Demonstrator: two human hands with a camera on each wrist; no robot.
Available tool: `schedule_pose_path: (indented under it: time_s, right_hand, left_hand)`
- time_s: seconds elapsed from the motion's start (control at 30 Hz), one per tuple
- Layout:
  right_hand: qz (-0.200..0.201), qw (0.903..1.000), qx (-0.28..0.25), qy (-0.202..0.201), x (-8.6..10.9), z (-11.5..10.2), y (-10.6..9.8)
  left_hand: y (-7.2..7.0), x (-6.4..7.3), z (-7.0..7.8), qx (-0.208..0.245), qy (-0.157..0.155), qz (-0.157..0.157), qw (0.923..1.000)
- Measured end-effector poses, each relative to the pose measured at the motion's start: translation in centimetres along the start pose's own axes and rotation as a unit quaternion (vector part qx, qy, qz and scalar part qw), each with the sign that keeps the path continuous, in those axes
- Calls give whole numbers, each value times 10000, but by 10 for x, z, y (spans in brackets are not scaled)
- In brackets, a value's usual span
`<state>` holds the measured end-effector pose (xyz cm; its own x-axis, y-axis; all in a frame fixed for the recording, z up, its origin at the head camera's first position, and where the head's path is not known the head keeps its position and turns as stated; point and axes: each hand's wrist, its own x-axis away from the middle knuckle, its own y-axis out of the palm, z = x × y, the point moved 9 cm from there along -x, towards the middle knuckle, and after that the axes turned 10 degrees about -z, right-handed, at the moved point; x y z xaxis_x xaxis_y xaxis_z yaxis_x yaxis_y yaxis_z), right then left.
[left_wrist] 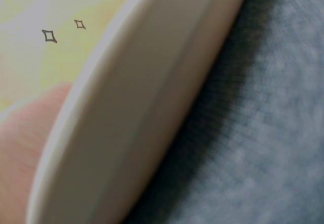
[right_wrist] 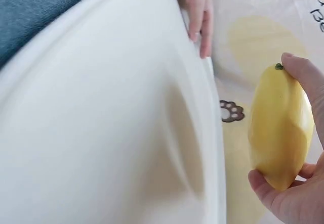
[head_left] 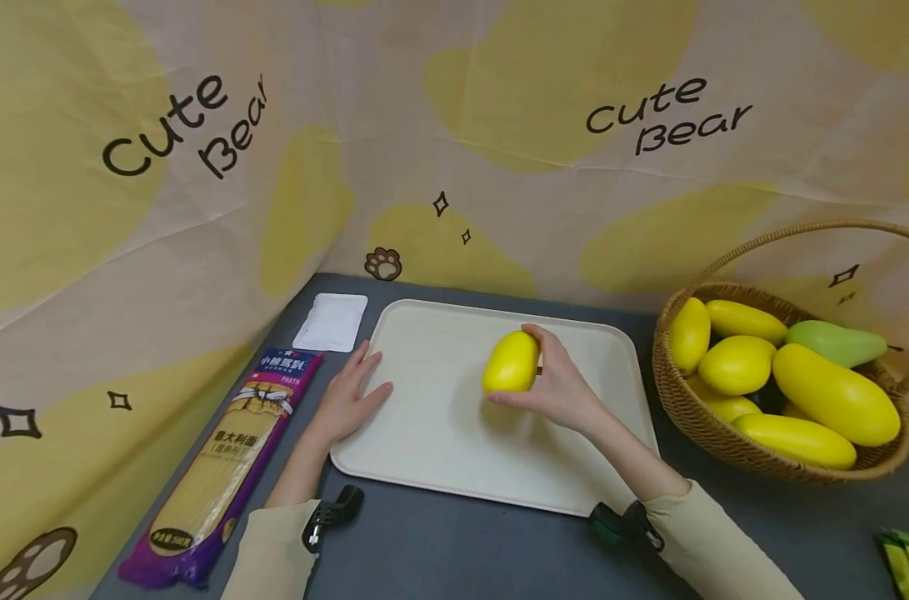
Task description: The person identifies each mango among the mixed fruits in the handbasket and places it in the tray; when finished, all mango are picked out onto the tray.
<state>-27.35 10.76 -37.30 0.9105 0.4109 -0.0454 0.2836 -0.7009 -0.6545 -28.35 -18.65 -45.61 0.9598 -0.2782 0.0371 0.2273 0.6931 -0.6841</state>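
A yellow mango (head_left: 511, 363) with a small stem nub is held up above the beige tray (head_left: 424, 433), casting a shadow on it. My right hand (head_left: 562, 383) pinches it end to end between thumb and fingers; the right wrist view shows the mango (right_wrist: 280, 128) lengthwise in that grip. On the tray's left edge rests my left hand (head_left: 349, 398), fingers spread and relaxed. In the left wrist view the tray's side wall (left_wrist: 126, 102) hides most of that hand, leaving a blurred patch of skin.
A wicker basket (head_left: 667, 400) with a tall handle stands right of the tray, full of yellow fruits and a green pear-shaped one (head_left: 836, 342). Left of the tray lie a pasta packet (head_left: 222, 467) and a white packet (head_left: 331, 322). A green package (head_left: 907, 558) sits lower right.
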Motion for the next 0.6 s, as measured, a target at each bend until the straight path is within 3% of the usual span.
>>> schedule_pose_path:
  time_s: [0.3,0.6]
  right_hand:
    - [-71,9990,302,-331,-46,-6,37]
    - [-256,9988,325,-256,-82,-7,65]
  left_hand:
    - [0,1,4,-258,99,-11,9996]
    - [4,0,3,-414,42,-126,9991]
